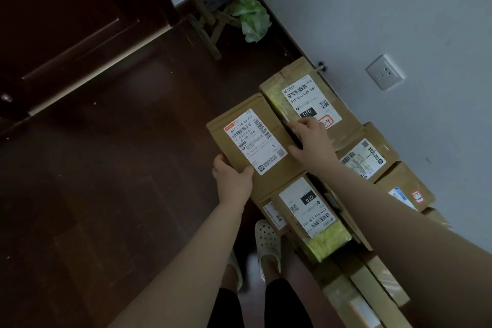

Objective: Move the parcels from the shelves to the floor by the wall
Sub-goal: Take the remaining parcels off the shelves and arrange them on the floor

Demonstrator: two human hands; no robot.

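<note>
Dark wood floor [106, 181] w/ a white wall [399, 8] on the right, cardboard parcels lined along its foot. The labelled parcel [239, 128] sits left of that row, just beside the far 010 box [306, 96]. Left hand [233, 178] grips its near-left corner (thumb on top, fingers curled under). Right hand [310, 138] curls over its right edge, fingers close together.

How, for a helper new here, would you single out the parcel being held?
Follow the pale wall to the cardboard parcels on the dark floor. The held parcel, outermost, is gripped by left hand and right hand; its label lacks the neighbours' black 010 box.
</note>
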